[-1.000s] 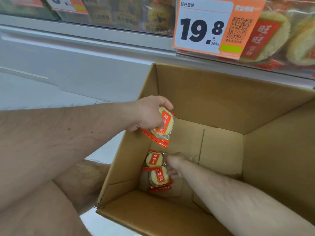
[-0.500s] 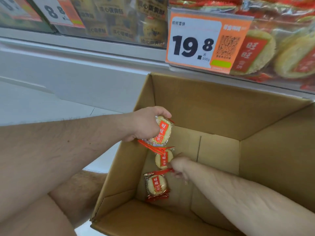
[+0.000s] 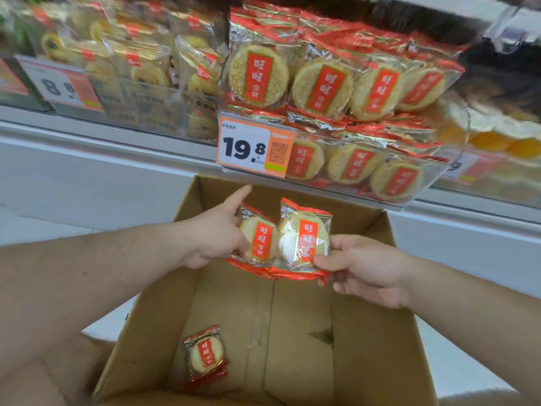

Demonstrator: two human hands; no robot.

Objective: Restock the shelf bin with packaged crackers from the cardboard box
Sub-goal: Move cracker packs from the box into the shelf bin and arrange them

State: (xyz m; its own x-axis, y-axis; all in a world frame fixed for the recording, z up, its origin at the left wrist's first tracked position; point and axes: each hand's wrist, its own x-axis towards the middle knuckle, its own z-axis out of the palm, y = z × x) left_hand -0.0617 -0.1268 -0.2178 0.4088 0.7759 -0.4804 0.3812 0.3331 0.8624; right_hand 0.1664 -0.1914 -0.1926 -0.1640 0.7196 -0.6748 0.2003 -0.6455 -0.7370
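Note:
An open cardboard box stands on the floor below the shelf. Above its far side, my left hand grips a round cracker pack with a red label, index finger pointing up. Beside it, my right hand pinches a second cracker pack by its lower right corner. The two packs touch side by side. One more cracker pack lies on the box bottom at the left. The clear shelf bin above holds several of the same packs, piled high.
An orange price tag reading 19.8 hangs on the bin's front. To the left is another bin of yellow cracker packs with an 8.8 tag. A white shelf base runs behind the box.
My right hand has lifted one pack out of the box bottom up beside the left hand's pack. Both hands rose. The view tilted up toward the shelf bin.

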